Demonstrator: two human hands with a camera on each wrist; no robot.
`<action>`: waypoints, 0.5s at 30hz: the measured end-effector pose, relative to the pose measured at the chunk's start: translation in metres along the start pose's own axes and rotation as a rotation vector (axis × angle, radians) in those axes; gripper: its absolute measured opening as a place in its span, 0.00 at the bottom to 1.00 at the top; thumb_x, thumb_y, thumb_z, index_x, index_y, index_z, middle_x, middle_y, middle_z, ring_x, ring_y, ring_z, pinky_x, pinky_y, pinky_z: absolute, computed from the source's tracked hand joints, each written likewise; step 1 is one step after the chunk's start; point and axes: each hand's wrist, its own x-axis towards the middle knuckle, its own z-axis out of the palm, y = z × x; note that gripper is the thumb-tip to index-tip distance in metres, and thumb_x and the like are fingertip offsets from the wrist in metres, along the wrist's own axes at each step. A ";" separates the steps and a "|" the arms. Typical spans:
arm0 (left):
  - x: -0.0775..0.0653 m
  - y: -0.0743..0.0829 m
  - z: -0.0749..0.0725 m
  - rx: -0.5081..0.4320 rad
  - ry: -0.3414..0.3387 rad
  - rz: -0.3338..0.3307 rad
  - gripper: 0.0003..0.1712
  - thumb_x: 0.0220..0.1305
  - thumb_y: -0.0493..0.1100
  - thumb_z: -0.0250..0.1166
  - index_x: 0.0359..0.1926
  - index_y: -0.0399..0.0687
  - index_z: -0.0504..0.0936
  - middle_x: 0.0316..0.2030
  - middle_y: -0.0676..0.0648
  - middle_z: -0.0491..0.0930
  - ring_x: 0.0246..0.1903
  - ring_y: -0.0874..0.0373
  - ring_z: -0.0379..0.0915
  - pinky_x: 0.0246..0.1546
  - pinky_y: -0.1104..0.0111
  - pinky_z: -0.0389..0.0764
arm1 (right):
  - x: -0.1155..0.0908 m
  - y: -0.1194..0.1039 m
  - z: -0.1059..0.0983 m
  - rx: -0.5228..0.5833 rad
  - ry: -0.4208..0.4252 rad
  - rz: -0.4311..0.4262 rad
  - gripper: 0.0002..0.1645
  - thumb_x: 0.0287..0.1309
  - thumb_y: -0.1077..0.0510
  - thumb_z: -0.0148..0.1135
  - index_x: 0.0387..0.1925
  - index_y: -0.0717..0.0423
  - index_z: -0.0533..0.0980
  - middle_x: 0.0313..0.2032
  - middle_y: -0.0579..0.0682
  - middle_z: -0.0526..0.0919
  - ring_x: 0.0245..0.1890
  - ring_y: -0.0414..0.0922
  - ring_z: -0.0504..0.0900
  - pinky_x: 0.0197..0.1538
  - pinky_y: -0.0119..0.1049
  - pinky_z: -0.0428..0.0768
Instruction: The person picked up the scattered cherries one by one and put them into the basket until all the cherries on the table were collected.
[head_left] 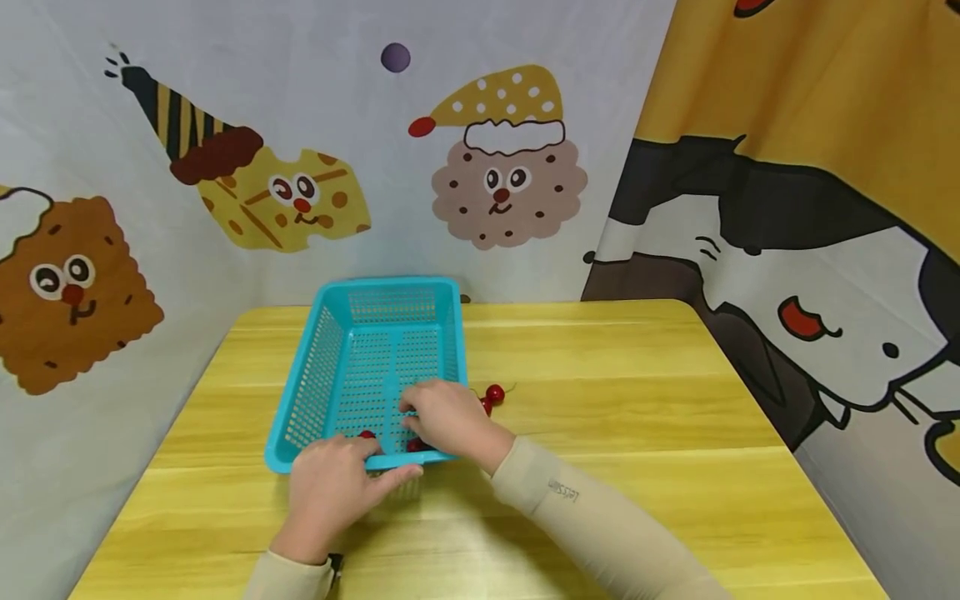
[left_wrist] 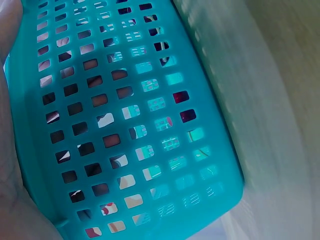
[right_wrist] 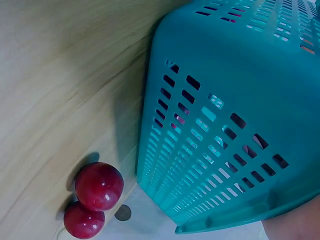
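While the biscuit print point(head_left: 112, 279) and the cheese print point(head_left: 247, 204) marked the left of the backdrop point(head_left: 300, 50), the left hand point(head_left: 326, 483) was located at the near-left part of the basket point(head_left: 279, 446). Its fingers were hooked over the near rim and its thumb lay along the outer face, grasping the basket. A pale left sleeve point(head_left: 288, 579) covered the wrist, and a small dark item point(head_left: 336, 565) showed at the cuff.

The basket (blue, with perforated walls and floor) stood upright on the left-centre part of the table point(head_left: 622, 400). Inside it, one cherry point(head_left: 367, 434) was located just beside the left fingertips, partly covered by them. A second cherry point(head_left: 415, 445) was located to the right of the first, against or near the near wall; contact could not be determined. In the left wrist view, red showed through two openings of the basket wall.

The right hand point(head_left: 450, 421) reached over the right rim into the basket. Its fingers were loosely bent and released, with the thumb apart from the forefinger; the undersides were hidden. The cookie print point(head_left: 517, 204) was located on the backdrop beyond.

To the right of the basket, an upper cherry point(head_left: 495, 393) and a lower cherry point(right_wrist: 83, 220) lay touching on the table. The right sleeve point(head_left: 615, 525) extended to the lower edge, and the animal print point(head_left: 847, 292) occupied the far right.
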 end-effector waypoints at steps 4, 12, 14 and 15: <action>-0.001 -0.001 -0.001 0.002 0.006 0.007 0.35 0.36 0.83 0.65 0.10 0.63 0.68 0.07 0.59 0.58 0.07 0.60 0.57 0.05 0.67 0.53 | 0.000 0.000 0.001 -0.009 0.004 0.000 0.12 0.60 0.44 0.69 0.41 0.43 0.85 0.39 0.35 0.84 0.37 0.36 0.79 0.35 0.32 0.81; 0.000 -0.001 -0.001 -0.002 0.005 0.007 0.35 0.36 0.83 0.65 0.10 0.62 0.68 0.07 0.59 0.57 0.07 0.61 0.56 0.05 0.68 0.52 | 0.001 0.001 0.001 -0.020 0.025 -0.011 0.12 0.60 0.41 0.67 0.39 0.41 0.84 0.37 0.35 0.85 0.32 0.33 0.78 0.33 0.31 0.80; 0.000 -0.001 -0.001 -0.003 0.001 0.008 0.35 0.36 0.83 0.65 0.10 0.62 0.67 0.07 0.59 0.57 0.07 0.61 0.56 0.05 0.68 0.52 | 0.001 0.001 -0.001 -0.021 0.027 -0.012 0.11 0.60 0.41 0.67 0.38 0.41 0.84 0.36 0.34 0.84 0.30 0.32 0.78 0.32 0.30 0.79; 0.001 -0.001 -0.001 -0.005 -0.001 0.009 0.35 0.37 0.83 0.64 0.10 0.62 0.67 0.07 0.59 0.57 0.07 0.60 0.57 0.05 0.68 0.52 | 0.001 0.000 -0.001 -0.021 0.026 -0.012 0.11 0.60 0.41 0.67 0.38 0.41 0.84 0.36 0.34 0.84 0.30 0.32 0.77 0.32 0.29 0.79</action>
